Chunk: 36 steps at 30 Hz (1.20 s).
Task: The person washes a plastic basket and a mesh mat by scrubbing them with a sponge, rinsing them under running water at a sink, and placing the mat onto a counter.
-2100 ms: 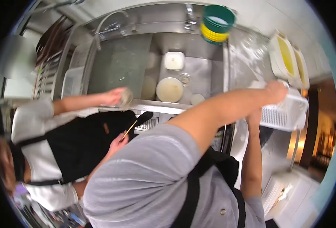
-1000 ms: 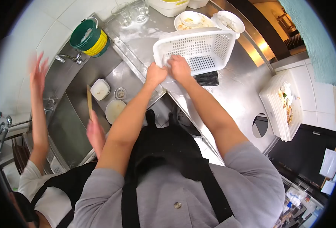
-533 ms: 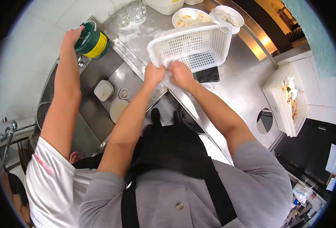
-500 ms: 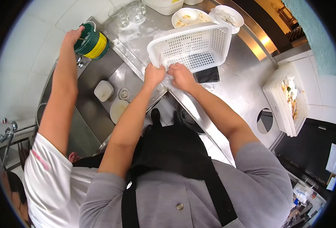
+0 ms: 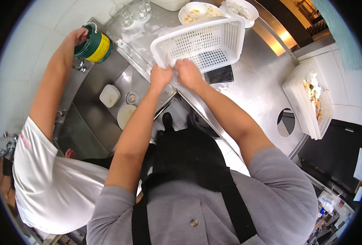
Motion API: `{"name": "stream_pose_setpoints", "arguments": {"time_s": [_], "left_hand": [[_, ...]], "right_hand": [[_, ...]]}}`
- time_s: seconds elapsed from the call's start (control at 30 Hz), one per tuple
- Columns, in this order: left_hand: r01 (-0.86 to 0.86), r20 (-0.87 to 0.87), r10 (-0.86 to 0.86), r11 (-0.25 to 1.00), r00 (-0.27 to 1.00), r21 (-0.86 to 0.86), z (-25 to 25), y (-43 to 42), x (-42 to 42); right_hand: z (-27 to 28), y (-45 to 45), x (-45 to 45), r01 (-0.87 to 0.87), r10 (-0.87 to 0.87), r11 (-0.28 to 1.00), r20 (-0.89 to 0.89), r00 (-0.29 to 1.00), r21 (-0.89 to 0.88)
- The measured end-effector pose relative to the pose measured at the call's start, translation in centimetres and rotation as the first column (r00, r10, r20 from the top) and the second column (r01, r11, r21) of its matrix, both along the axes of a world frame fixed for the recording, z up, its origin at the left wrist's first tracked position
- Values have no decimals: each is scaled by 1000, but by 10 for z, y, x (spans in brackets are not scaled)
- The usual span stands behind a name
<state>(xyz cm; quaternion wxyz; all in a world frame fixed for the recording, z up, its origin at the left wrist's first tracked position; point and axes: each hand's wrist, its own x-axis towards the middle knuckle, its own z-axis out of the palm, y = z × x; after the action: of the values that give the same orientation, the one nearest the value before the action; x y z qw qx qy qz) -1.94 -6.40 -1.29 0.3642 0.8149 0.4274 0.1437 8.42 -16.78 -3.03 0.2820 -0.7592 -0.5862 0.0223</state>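
A white perforated plastic basket [image 5: 191,67] rests tilted on the steel counter, its open side facing up and away from me. My left hand [image 5: 161,76] is closed at its near left corner. Just to the right, my right hand [image 5: 188,74] has its fingers curled against the basket's near edge; the fingertips are partly hidden. A dark mesh mat [image 5: 221,74] lies partly under the basket, beside my right hand.
At left, a co-worker's hand [image 5: 80,36] holds a green bucket [image 5: 96,45] above the sink [image 5: 101,73]. White containers [image 5: 109,96] sit in the sink. Glasses [image 5: 125,18] and food-soiled plates [image 5: 242,10] stand behind the basket. Stacked tubs [image 5: 311,100] hold food scraps at right, near a round counter hole [image 5: 286,122].
The view has shifted a little. Both my hands stay at the basket's near edge, and my right hand's fingers have shifted slightly. The co-worker's body has leaned further left with the bucket still held.
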Motion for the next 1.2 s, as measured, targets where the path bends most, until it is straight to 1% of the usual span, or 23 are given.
{"name": "stream_pose_setpoints", "arguments": {"time_s": [0.03, 0.07, 0.13, 0.17, 0.2, 0.27, 0.3, 0.33, 0.4, 0.47, 0.53, 0.6, 0.67, 0.8, 0.87, 0.9, 0.93, 1.0, 1.03, 1.07, 1.1, 1.17, 1.2], "left_hand": [[-18, 28, 18, 1000, 999, 15, 0, -4, -1], [-39, 62, 38, 999, 997, 29, 1, -2, 3], [-18, 60, 17, 1000, 998, 10, 2, -3, 2], [3, 53, -2, 1000, 999, -6, 2, -5, 1], [7, 55, -7, 1000, 998, -10, 5, -9, 0], [-27, 72, 28, 999, 997, -21, 11, -16, 0], [-17, 67, 18, 1000, 998, -19, 9, -16, 1], [-39, 61, 38, 999, 997, 18, 4, -15, 2], [-57, 61, 54, 997, 997, 54, -1, -10, 4], [-21, 33, 19, 997, 999, 81, -3, -13, 1], [-18, 73, 14, 998, 997, 54, 3, -20, -3], [-17, 115, 14, 999, 993, 32, 6, -22, 0], [-30, 96, 28, 999, 995, 28, 4, -20, 0], [8, 32, -8, 1000, 999, -3, 3, -18, -3], [59, 15, -58, 997, 998, -52, 4, -16, -5], [40, 35, -37, 994, 999, -103, 8, -20, -6], [40, 37, -37, 995, 999, -93, 7, -21, -5], [-18, 103, 18, 1000, 995, 7, 4, -26, -3], [-16, 105, 15, 1000, 994, 7, 5, -27, -1], [-10, 18, 11, 999, 1000, -37, 6, -26, -2], [-9, -69, 4, 997, 998, -79, 11, -28, -2], [-6, -69, 0, 996, 998, -87, 19, -32, -3], [-2, -69, -5, 995, 998, -97, 20, -33, -5]], "right_hand": [[-4, -14, -5, -43, 46, 997, -51, 998, 57], [-7, -9, 2, -38, 41, 997, -38, 998, 63], [-7, -13, 0, -97, 97, 995, -18, 995, 23], [-6, -3, 4, -18, 17, 1000, 2, 1000, 26], [-8, 7, 4, -13, 13, 1000, 3, 1000, 21], [-13, 18, 4, 128, -127, 988, -18, 992, 92], [-11, 9, -2, 116, -115, 993, 25, 993, -25], [-10, -6, -7, 120, -120, 992, 27, 992, -24], [-8, -34, -13, -71, 76, 996, -92, 993, 59], [-7, -26, -5, -69, 68, 998, -48, 997, -3], [-11, 3, 4, 111, -110, 991, -13, 994, 75], [-11, 9, 1, 165, -165, 984, -2, 986, 65], [-5, -9, -13, 115, -116, 993, -2, 993, -37], [-16, -26, -12, 36, -34, 998, -56, 998, 43], [-9, -6, -3, 52, -52, 998, -5, 999, 27], [-8, 5, 2, 83, -83, 995, -9, 997, 62], [-8, 12, 4, 115, -114, 988, -14, 993, 100], [-9, 13, 4, 97, -95, 994, -26, 995, 60], [-10, 13, 1, 167, -161, 982, -69, 985, 93], [-12, 12, -2, 234, -220, 965, -113, 969, 121], [-14, 14, -4, 232, -219, 965, -112, 969, 120], [-20, 19, -7, 383, -370, 921, -145, 917, 72], [-20, 20, -6, 386, -373, 920, -145, 916, 70]]}}
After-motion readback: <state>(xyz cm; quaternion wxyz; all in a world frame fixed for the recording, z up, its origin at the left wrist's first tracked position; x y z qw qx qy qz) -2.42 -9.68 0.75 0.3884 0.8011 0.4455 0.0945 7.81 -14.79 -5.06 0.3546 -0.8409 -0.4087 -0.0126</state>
